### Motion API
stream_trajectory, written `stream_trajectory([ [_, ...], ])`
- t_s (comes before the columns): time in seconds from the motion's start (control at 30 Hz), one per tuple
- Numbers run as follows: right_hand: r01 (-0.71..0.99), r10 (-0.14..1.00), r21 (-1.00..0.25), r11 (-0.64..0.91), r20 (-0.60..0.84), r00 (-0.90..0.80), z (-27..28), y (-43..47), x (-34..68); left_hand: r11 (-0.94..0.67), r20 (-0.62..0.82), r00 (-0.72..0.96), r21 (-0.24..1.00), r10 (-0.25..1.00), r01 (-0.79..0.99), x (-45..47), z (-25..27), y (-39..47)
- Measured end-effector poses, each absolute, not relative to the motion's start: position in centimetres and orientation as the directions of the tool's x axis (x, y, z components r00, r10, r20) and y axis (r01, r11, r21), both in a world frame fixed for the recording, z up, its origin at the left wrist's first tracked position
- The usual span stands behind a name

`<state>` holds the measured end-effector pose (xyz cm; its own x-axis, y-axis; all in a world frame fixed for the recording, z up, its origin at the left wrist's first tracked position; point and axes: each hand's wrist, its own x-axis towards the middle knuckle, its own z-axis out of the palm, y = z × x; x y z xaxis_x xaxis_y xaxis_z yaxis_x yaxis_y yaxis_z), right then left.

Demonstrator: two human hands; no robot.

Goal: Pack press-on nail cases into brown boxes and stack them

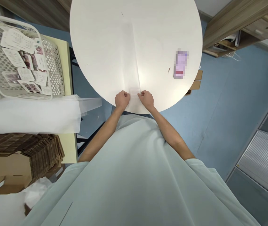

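A long translucent strip of thin packing film [130, 56] lies flat on the round white table [96, 40], running from near the front edge toward the far side. At its near end the film looks folded or doubled over. My left hand [122, 99] pinches the left side of that end, fingers closed. Across from it, my right hand [146, 99] pinches the right side between thumb and fingers. Both hands rest close to the table's front edge. Whatever lies inside the near fold is too faint to make out.
A pixelated pinkish-purple item [180, 64] lies on the table's right side. At left, a yellowish side table [69, 144] bears a white perforated basket [57, 67] of printed packets, a roll of white film [42, 114] and stacked flattened cardboard boxes [45, 153]. Wooden furniture [237, 25] stands back right.
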<state>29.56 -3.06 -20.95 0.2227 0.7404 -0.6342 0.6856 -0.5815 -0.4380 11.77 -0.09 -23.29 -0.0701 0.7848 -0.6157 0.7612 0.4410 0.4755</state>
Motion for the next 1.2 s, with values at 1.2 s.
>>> stream_trajectory([
  [1.2, 0.583, 0.755, -0.557, -0.592, -0.635, 0.161, -20.8, -3.7, 31.3, -0.356, -0.303, 0.674, 0.667, 0.674, 0.655, 10.6, -22.9, -1.2],
])
